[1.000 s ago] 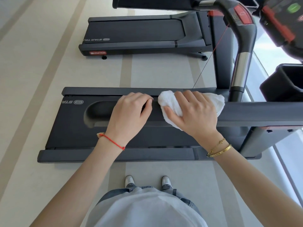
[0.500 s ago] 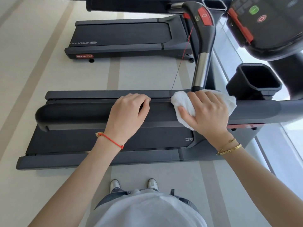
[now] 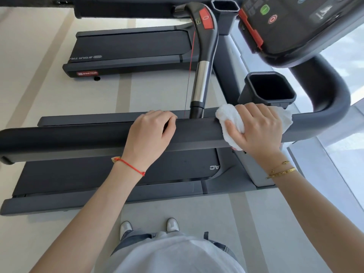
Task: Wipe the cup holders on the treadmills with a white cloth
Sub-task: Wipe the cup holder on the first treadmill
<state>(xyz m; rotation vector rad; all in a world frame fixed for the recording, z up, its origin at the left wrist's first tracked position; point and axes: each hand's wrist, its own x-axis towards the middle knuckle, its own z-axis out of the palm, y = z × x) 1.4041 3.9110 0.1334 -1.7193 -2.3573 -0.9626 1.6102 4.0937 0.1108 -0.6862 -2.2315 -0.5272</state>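
I stand beside a dark treadmill. Its long side handrail [image 3: 88,137] runs across the view at hand height. My right hand [image 3: 258,129] grips a bunched white cloth [image 3: 226,115] wrapped over the rail near its bend. My left hand [image 3: 151,134] rests on top of the rail, fingers curled over its far edge. A black square cup holder [image 3: 269,87] sits just beyond my right hand, open and dark inside. A second cup holder [image 3: 225,6] shows at the top, on the far side of the console.
The console [image 3: 291,22] with green and red buttons hangs at upper right. A slanted grip bar [image 3: 202,62] with a red pad and red cord rises behind the rail. Another treadmill [image 3: 130,50] stands farther back on pale floor. My shoes [image 3: 149,226] are below.
My right hand has slid the cloth to the right along the rail, toward the near cup holder. The view has swung right, bringing the console and cup holders in. My left hand keeps its place.
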